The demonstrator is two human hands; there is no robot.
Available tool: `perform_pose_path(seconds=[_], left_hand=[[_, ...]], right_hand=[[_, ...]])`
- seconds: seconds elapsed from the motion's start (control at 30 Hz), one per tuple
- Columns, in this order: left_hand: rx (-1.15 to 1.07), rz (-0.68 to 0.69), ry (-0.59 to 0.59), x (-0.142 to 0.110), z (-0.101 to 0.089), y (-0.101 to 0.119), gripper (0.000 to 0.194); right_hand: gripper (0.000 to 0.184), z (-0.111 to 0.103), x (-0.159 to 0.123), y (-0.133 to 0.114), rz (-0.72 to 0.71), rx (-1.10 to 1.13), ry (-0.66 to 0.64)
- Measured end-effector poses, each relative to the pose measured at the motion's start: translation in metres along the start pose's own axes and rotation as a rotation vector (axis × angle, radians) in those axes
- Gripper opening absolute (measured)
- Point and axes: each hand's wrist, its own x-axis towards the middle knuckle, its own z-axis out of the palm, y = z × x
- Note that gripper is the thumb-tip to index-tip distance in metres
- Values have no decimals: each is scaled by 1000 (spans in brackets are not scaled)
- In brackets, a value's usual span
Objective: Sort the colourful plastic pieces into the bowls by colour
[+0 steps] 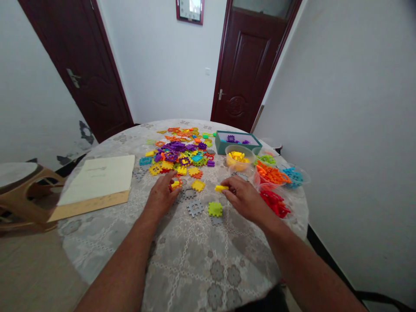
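Observation:
My right hand [243,195] pinches a small yellow building piece [221,188] between thumb and fingers, just above the table. My left hand [162,193] is curled around an orange building piece [177,178], with a yellow piece [175,184] showing by its fingertips; whether that one is gripped too, I cannot tell. Between the hands lie a yellow square tile [198,186] and a grey window-like tile [195,208]. Nearer to me, a lime green tile [215,209] lies partly over another grey tile [217,221]. My left fingers hide part of what they touch.
A heap of mixed coloured pieces [178,151] spreads behind the hands. At right stand a green box [222,148] and clear bowls of yellow [238,157], orange [272,173], red [274,203] and blue pieces [293,176]. Paper on a board [97,180] lies left, beside a wooden stool [42,190].

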Motion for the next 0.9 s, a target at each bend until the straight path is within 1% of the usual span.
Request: perform_pose_path(seconds=[0.07,0.17,0.2,0.27,0.33,0.4,0.47,0.57,0.63,0.7,0.77,0.83,0.9], left_hand=[[-23,-20,-5,0,0,2,58],[-81,-85,-11,0,1,5,62],[-104,-100,-11,0,2,5,62],[-134,-98,2,-1,3,5,59],[-137,-59,23,-2,4,5,56],[-131,10,37,-4,3,7,53],[-142,98,36,-5,1,11,51],[-202,220,9,-8,-1,19,49],[-236,274,-16,-9,0,21,51],[-234,308,-26,-9,2,21,53],[-212,313,-22,-8,4,19,52],[-209,299,-36,-8,6,19,54],[-221,280,-60,-7,6,20,60]], right_hand=[[12,-24,24,11,-11,-122,5],[17,-52,68,44,82,-329,110],[20,-57,81,55,126,-381,166],[28,-64,100,72,166,-437,276],[34,-62,108,77,147,-437,343],[33,-53,104,67,104,-380,334],[26,-35,93,45,70,-257,241],[20,2,70,3,55,-25,33],[21,30,57,-21,64,86,-23],[20,54,49,-37,101,176,-37],[16,72,45,-44,135,234,-17],[12,80,42,-44,159,257,17],[13,77,39,-42,182,269,51]])
